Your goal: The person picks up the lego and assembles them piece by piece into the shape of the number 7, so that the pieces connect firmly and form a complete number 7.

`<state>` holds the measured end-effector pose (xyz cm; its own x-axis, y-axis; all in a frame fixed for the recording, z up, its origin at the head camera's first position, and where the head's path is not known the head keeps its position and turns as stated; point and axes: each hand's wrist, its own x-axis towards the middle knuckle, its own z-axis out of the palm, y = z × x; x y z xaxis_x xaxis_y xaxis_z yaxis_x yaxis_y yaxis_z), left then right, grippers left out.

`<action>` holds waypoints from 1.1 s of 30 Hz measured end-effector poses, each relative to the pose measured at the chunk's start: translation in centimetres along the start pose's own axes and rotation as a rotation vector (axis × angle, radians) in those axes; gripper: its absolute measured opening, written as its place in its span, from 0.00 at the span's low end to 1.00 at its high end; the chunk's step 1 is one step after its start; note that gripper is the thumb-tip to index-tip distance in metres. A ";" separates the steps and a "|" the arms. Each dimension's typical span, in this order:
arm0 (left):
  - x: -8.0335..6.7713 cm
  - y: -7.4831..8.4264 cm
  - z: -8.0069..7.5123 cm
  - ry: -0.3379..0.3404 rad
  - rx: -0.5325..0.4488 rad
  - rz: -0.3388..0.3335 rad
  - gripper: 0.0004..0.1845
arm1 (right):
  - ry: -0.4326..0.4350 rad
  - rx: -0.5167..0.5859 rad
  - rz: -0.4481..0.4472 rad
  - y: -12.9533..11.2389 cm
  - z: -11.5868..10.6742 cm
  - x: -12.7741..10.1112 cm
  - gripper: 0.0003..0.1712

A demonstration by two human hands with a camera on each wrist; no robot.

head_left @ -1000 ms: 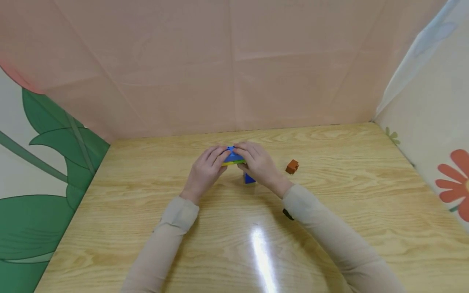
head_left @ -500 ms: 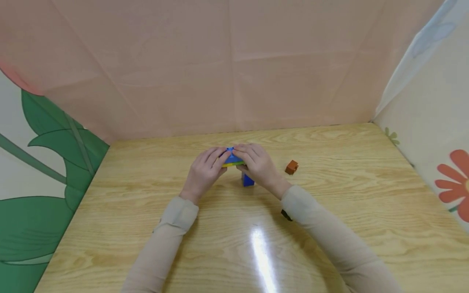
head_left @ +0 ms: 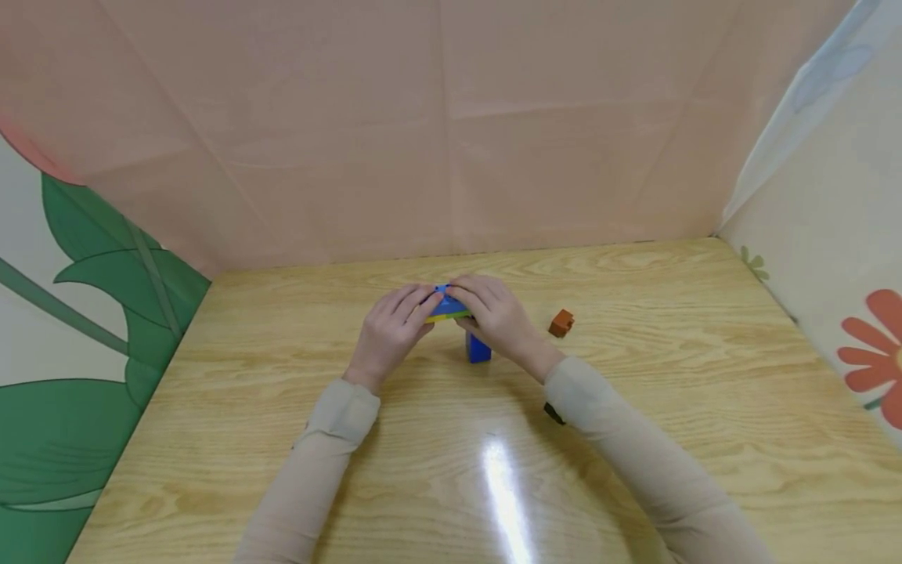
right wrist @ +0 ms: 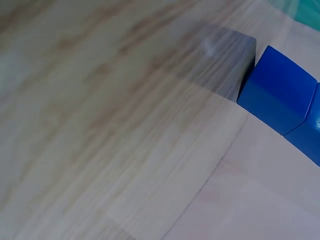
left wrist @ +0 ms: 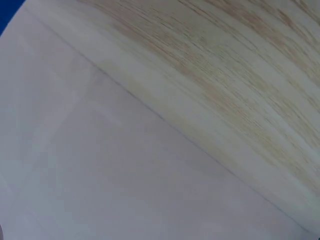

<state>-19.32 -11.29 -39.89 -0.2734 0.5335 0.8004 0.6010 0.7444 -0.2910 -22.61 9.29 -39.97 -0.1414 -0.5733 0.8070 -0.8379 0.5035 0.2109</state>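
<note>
Both hands meet over the middle of the pale wooden table (head_left: 634, 439), close to its far edge. The left hand (head_left: 390, 333) and the right hand (head_left: 496, 317) each curl their fingers round one end of a small flat assembly of blue and yellow-green plastic building bricks (head_left: 446, 306), gripping it between them so that only a narrow strip of it shows between the fingertips. It is held just above the tabletop (whether it touches the wood cannot be told from the head view).

Directly below the right hand, and nearer the person, a small blue plastic brick (head_left: 478, 348) stands on the table; the right wrist view shows its blue faces (right wrist: 280, 97) against the wood grain, with its shadow beside it. A small reddish-brown plastic brick (head_left: 561, 321) lies by itself to the right of the right hand, apart from everything else.

The left wrist view shows only wood grain and pale wall.
</note>
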 end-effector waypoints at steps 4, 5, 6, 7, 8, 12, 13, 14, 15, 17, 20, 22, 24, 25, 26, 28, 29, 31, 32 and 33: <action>0.0 0.2 0.1 -0.005 -0.005 -0.002 0.27 | 0.017 -0.001 -0.010 0.0 0.0 -0.2 0.33; 0.0 0.3 0.1 -0.006 -0.007 -0.003 0.27 | 0.022 -0.004 -0.015 0.0 0.1 -0.3 0.33; 0.0 0.3 0.1 -0.010 -0.006 -0.005 0.27 | 0.027 -0.008 -0.020 0.0 0.1 -0.3 0.33; 0.0 0.4 0.1 -0.012 -0.008 -0.008 0.27 | 0.034 -0.010 -0.025 0.0 0.1 -0.3 0.32; 0.0 0.4 0.1 -0.016 -0.009 -0.010 0.27 | 0.038 -0.011 -0.029 0.0 0.1 -0.4 0.32; 0.0 0.5 0.0 -0.019 -0.014 -0.010 0.27 | 0.050 -0.019 -0.033 -0.1 0.0 -0.3 0.32; 0.1 0.6 0.0 -0.018 -0.015 -0.006 0.27 | 0.052 -0.019 -0.034 -0.2 0.0 -0.3 0.32; 0.1 0.6 0.0 -0.017 -0.015 -0.002 0.27 | 0.054 -0.020 -0.034 -0.2 0.0 -0.3 0.32; 0.1 0.5 0.0 -0.015 -0.015 0.001 0.27 | 0.055 -0.021 -0.034 -0.2 0.0 -0.3 0.32; 0.1 0.5 0.0 -0.013 -0.016 0.007 0.28 | 0.057 -0.017 -0.034 -0.2 0.0 -0.2 0.31; 0.1 0.4 -0.1 -0.003 -0.025 0.011 0.27 | 0.059 -0.014 -0.034 -0.2 0.0 -0.1 0.30; 0.0 0.4 0.0 0.007 -0.030 0.013 0.26 | 0.059 -0.008 -0.033 -0.2 0.0 -0.1 0.30; 0.1 0.3 -0.1 0.020 -0.032 0.015 0.25 | 0.058 -0.007 -0.033 -0.2 0.0 0.0 0.29; 0.1 0.3 0.0 0.027 -0.034 0.015 0.25 | 0.057 -0.007 -0.034 -0.2 0.0 0.0 0.29; 0.1 0.3 0.0 0.033 -0.034 0.015 0.25 | 0.056 -0.005 -0.033 -0.2 0.0 0.0 0.29; 0.1 0.2 0.0 0.046 -0.037 0.014 0.25 | 0.054 -0.002 -0.032 -0.2 -0.1 0.0 0.28; 0.2 0.2 0.0 0.052 -0.038 0.014 0.25 | 0.053 -0.001 -0.031 -0.2 -0.1 0.0 0.28; 0.2 0.2 0.0 0.061 -0.041 0.012 0.25 | 0.052 0.002 -0.030 -0.2 -0.1 0.0 0.28; 0.2 0.2 0.0 0.065 -0.042 0.011 0.24 | 0.051 0.003 -0.029 -0.2 0.0 0.0 0.28; 0.2 0.2 0.0 0.067 -0.045 0.010 0.24 | 0.052 0.006 -0.029 -0.2 0.0 0.0 0.28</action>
<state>-19.27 -11.04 -39.79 -0.2169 0.5120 0.8312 0.6368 0.7196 -0.2771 -22.44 9.20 -39.96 -0.0897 -0.5527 0.8285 -0.8443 0.4834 0.2311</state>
